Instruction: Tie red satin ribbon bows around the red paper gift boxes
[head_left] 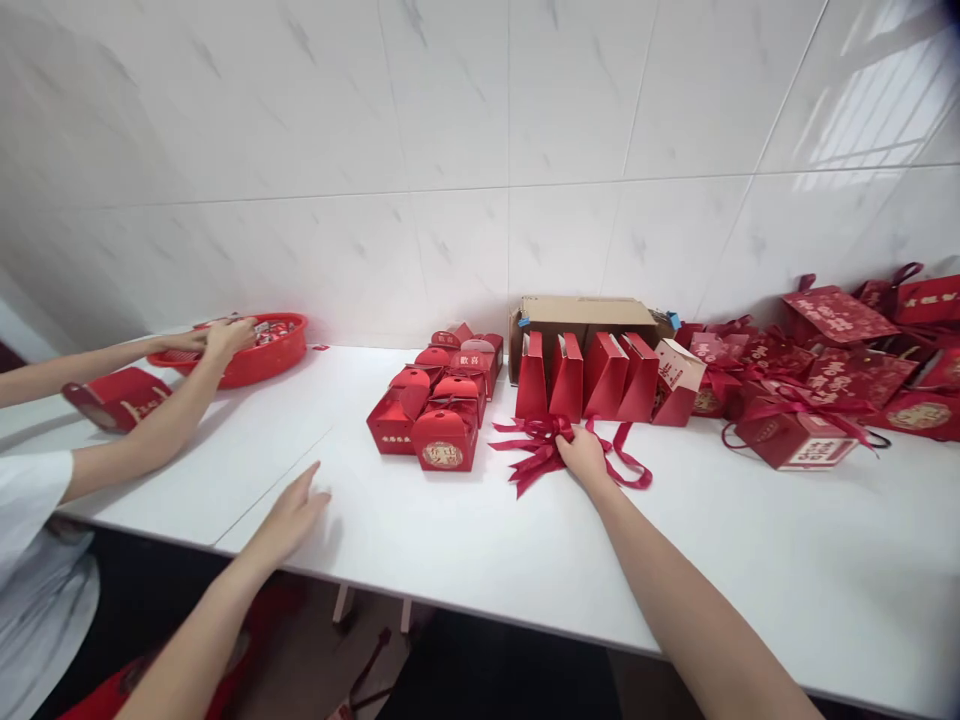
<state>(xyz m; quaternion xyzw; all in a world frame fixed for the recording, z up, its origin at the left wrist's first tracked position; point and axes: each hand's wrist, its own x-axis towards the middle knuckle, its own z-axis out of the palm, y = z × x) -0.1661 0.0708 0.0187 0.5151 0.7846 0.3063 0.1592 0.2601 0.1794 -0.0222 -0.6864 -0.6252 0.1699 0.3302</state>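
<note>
My right hand [583,458] is closed on a bundle of dark red ribbons [534,455] on the white table, and loose ribbon ends spread out to both sides of it. Over the table's front edge, my left hand [291,512] holds nothing, with its fingers stretched out and apart. Between my hands, farther back, a group of small red gift boxes [444,445] with folded tops stands in two rows. Just behind the ribbons, several tall red folded boxes [566,378] stand upright side by side.
An open brown cardboard box [585,310] stands against the tiled wall. Finished-looking red boxes with ribbons [799,430] are piled at right. At left, another person's hands [225,338] reach into a red plastic basin [281,352] of small items, beside a red box [120,400].
</note>
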